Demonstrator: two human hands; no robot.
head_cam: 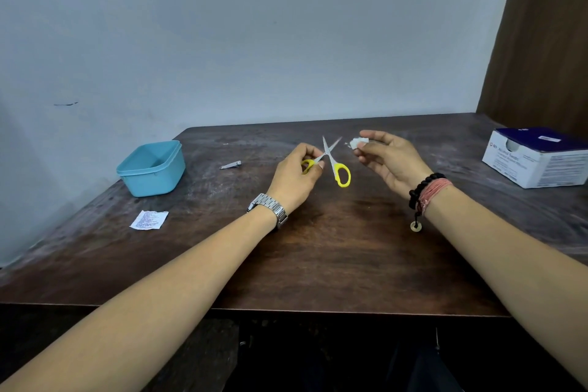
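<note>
Left hand (294,177) is above the counter (334,248), centre, with its fingers curled round one yellow loop of the scissors (331,159). The other yellow loop hangs free to the lower right. The blades are spread in an X with the tips pointing up and away from the person.

Right hand (389,159) pinches a small white folded swab (358,141) between thumb and fingertips, with the rest of the fingers loosely curled. The swab sits just right of the blade tips, with a small gap and no contact. Both items are held in the air, off the counter.

Wrists: metal wristwatch (269,208) on the left, black bead and pink thread bracelets (426,191) on the right.

On the counter:
- A teal plastic container (152,169) with no lid, far left.
- A nail clipper (230,165) between the container and the left hand.
- A printed white sachet (149,219) lying flat, nearer the person than the container.
- A blue-and-white alcohol swab box (537,157) at the right edge, well apart from the hands.
</note>
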